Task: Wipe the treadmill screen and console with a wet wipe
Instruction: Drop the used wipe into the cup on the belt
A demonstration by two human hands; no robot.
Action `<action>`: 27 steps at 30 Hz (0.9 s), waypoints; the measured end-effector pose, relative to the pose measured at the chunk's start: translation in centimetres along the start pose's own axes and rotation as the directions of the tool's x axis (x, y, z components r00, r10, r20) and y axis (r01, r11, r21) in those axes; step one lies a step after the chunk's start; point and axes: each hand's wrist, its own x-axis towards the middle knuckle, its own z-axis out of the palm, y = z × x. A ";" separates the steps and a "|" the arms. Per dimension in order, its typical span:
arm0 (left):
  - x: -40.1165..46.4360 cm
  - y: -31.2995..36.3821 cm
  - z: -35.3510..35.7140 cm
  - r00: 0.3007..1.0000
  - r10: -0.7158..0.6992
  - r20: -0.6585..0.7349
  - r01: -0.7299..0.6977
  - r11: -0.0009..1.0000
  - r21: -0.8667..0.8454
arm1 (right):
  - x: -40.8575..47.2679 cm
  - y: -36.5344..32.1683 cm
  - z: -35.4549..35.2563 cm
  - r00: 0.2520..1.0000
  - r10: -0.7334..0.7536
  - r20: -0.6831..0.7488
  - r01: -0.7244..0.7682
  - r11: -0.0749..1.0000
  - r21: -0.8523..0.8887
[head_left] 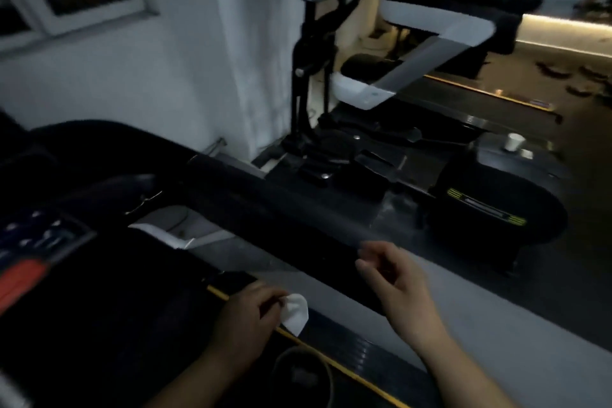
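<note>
Left hand pinching a white wet wipe low beside the treadmill's dark handrail, right hand hovering loosely curled, holding nothing, console sitting at far left

Both forearms were bare to the frame's edge; neither the left hand nor the right hand wore anything.

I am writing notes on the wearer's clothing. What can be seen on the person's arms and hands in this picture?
Both forearms are bare as far as the frame shows; no sleeve is visible. The left hand and the right hand wear no gloves. I see no watch, ring or bracelet, though the picture is dim and blurred, so a small item could be missed.
</note>
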 end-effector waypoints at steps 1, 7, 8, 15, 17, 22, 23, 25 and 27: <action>-0.9 0.4 0.1 1.000 -0.027 -0.012 0.027 1.000 0.002 | 0.1 -0.3 0.1 0.999 -0.011 0.047 0.012 1.000 -0.020; -4.9 1.1 -0.4 0.980 -0.092 -0.176 0.099 0.995 0.030 | 1.0 -1.6 2.1 0.967 -0.130 0.217 0.141 0.989 -0.037; -5.2 1.1 -0.4 0.972 -0.099 -0.211 0.106 0.994 0.023 | 1.1 -1.7 2.5 0.962 -0.144 0.230 0.158 0.987 -0.041; -8.2 2.7 0.5 0.901 -0.145 -0.409 0.154 0.988 -0.009 | 1.4 -1.8 3.1 0.899 -0.224 0.375 0.240 0.971 0.004; -9.0 3.3 1.5 0.870 -0.151 -0.469 0.176 0.984 0.009 | 1.9 -1.7 2.5 0.863 -0.246 0.442 0.281 0.960 -0.014; -11.0 5.4 5.8 0.741 -0.193 -0.643 0.282 0.959 0.037 | 2.5 0.6 0.3 0.706 -0.338 0.622 0.481 0.874 -0.072; -11.4 6.0 6.8 0.716 -0.211 -0.665 0.303 0.953 0.024 | 2.2 1.2 -0.3 0.662 -0.362 0.656 0.540 0.837 -0.083; -11.9 7.2 8.5 0.682 -0.261 -0.683 0.347 0.938 -0.011 | 1.6 2.7 -1.1 0.585 -0.387 0.712 0.641 0.759 -0.114; -12.6 8.3 10.1 0.653 -0.299 -0.695 0.389 0.921 -0.031 | 0.8 4.3 -1.6 0.517 -0.361 0.776 0.706 0.692 -0.149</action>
